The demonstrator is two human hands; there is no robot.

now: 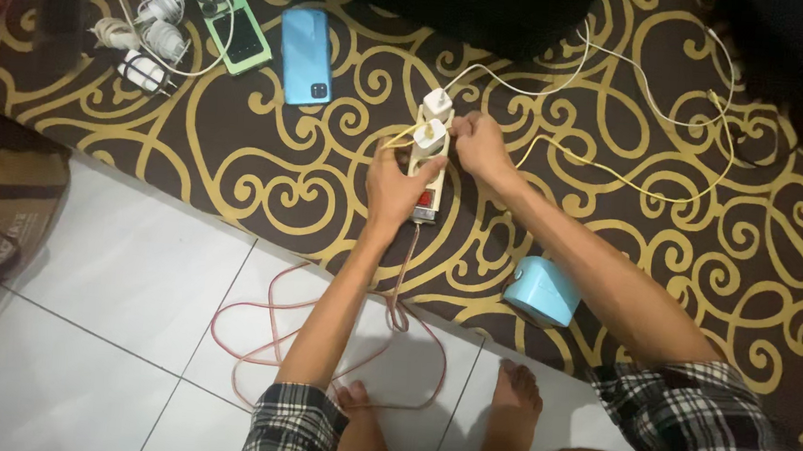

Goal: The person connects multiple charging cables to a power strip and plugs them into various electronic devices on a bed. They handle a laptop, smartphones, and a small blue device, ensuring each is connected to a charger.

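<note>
Left hand (392, 190) presses flat on the power strip (426, 176), palm over its left side, fingers closed loosely on the body. Right hand (481, 144) pinches the lower white charger (432, 136) plugged into the strip, fingers narrow around it. Second white charger (438, 102) sits in the socket just above, touching the first.

Strip is cream, long and narrow, lying on the rug (239, 151) near the tile edge, with a red switch (424, 200) at its near end. Pink cord (320, 341) runs from that end and loops over the white tile floor (110, 282) between the person's bare feet. Yellow cable (627, 179) leaves the charger held by the right hand and curves right; white cable (522, 84) leaves the upper one.

Counts: two chargers in the strip, two phones on the rug up left, one in a green case (235, 25) and one blue (306, 55), side by side. Cluster of about three loose white chargers (148, 43) with cords just left of the phones; exact number hard to tell. One light blue box-shaped thing (540, 292) beside the right forearm. Brown bag (3, 210) at left edge.
</note>
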